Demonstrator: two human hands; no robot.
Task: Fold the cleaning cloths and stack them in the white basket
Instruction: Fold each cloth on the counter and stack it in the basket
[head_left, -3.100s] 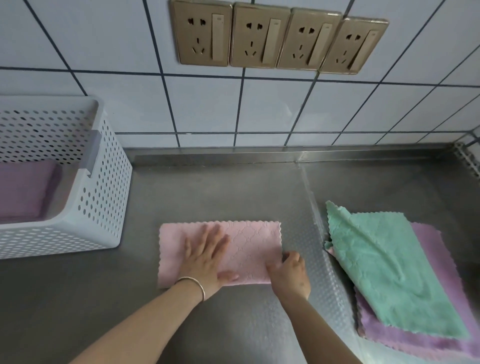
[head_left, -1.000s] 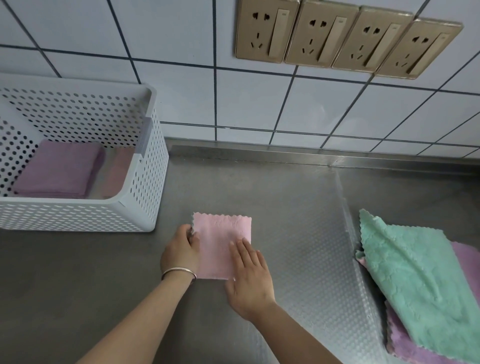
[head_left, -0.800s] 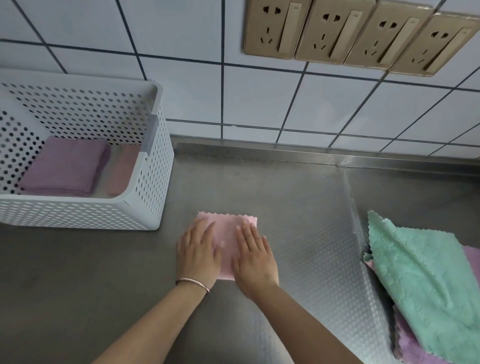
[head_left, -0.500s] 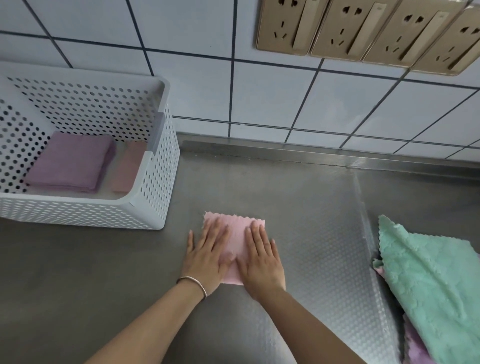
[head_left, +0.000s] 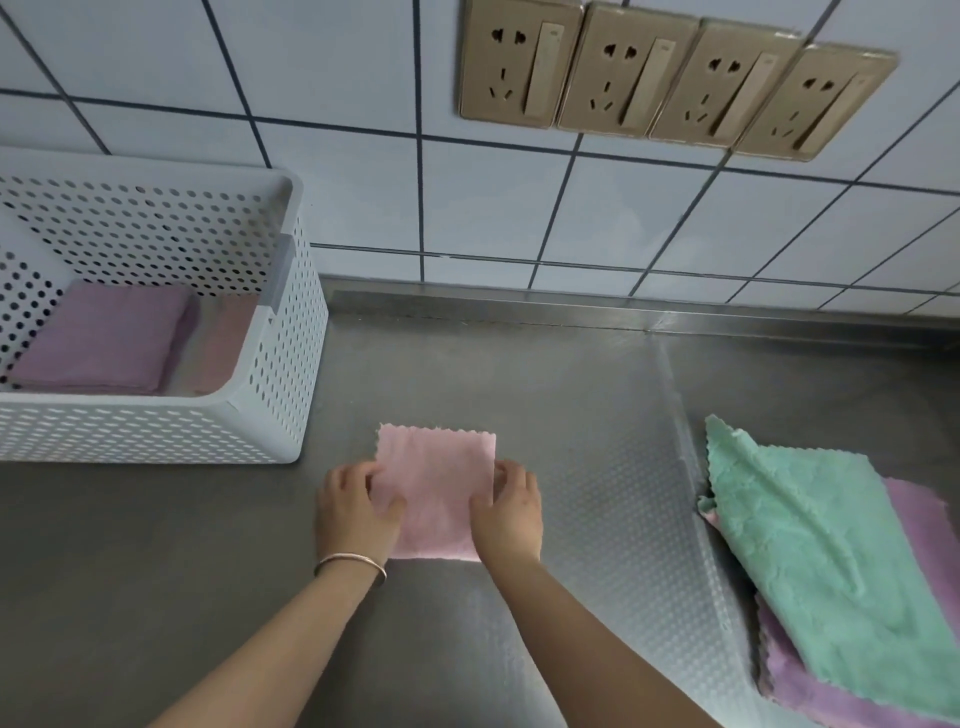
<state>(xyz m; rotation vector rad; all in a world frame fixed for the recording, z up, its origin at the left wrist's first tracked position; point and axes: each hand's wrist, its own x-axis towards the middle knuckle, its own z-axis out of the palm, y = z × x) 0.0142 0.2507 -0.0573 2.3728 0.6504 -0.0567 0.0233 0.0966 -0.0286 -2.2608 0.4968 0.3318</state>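
Both forearms reach forward from the bottom edge and converge on a folded pink cloth (head_left: 435, 493) lying flat on the steel counter (head_left: 156, 571). The left hand (head_left: 355, 506) sits at the cloth's left edge, knuckles up, with the thumb lying on top of the fabric and the fingers curled down at the edge, so it is pinched onto the folded pink cloth; a thin bracelet (head_left: 350, 564) circles that wrist. The right hand (head_left: 511, 512) mirrors it on the cloth's right edge, thumb pressed on the top surface and fingers curled around the side, likewise closed on the cloth. The two hands stand apart with the cloth's width between them, wrists angled slightly inward. The cloth's scalloped far edge points away from the hands toward the tiled wall (head_left: 363, 156). Up and to the left of the left hand stands the white basket (head_left: 270, 374), near but not touching the cloth; inside it lies a folded purple cloth (head_left: 98, 338), with a pinkish shape beside it that may be only a reflection. Well to the right of the right hand, a green cloth (head_left: 821, 545) lies spread over a purple cloth (head_left: 831, 696). Four gold wall sockets (head_left: 670, 78) hang on the tiles beyond the hands.
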